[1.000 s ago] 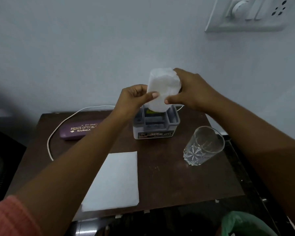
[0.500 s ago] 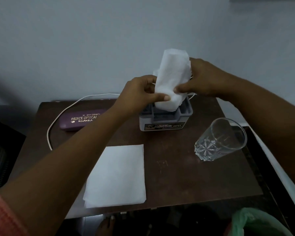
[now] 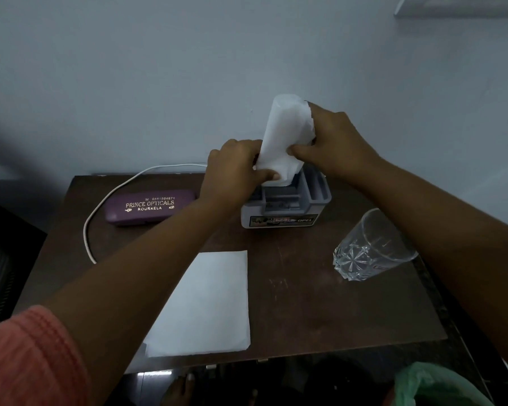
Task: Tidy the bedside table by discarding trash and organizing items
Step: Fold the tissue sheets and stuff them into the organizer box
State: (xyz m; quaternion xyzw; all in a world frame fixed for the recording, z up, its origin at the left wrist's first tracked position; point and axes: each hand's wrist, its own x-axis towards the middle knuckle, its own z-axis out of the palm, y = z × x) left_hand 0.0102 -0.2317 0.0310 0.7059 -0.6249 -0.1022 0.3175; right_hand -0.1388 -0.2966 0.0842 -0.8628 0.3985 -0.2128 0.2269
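- A white cable [image 3: 100, 206] curves along the dark wooden bedside table [image 3: 320, 303], beside a purple spectacle case [image 3: 150, 207] marked "PRINCE OPTICALS".
- A flat white tissue [image 3: 208, 303] lies at the table's front edge.
- The left hand [image 3: 232, 171] pinches the lower end of a rolled white tissue [image 3: 285, 139] above a grey desk organizer [image 3: 288, 209].
- The right hand [image 3: 332, 142] grips the roll's upper part.
- A clear glass tumbler [image 3: 370, 247] stands at right; a green bag [image 3: 434, 388] shows below.

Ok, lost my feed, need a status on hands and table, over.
Left hand and right hand both gripping folded white tissue over grey organizer. Glass right, clear of hands. Nothing blocking.
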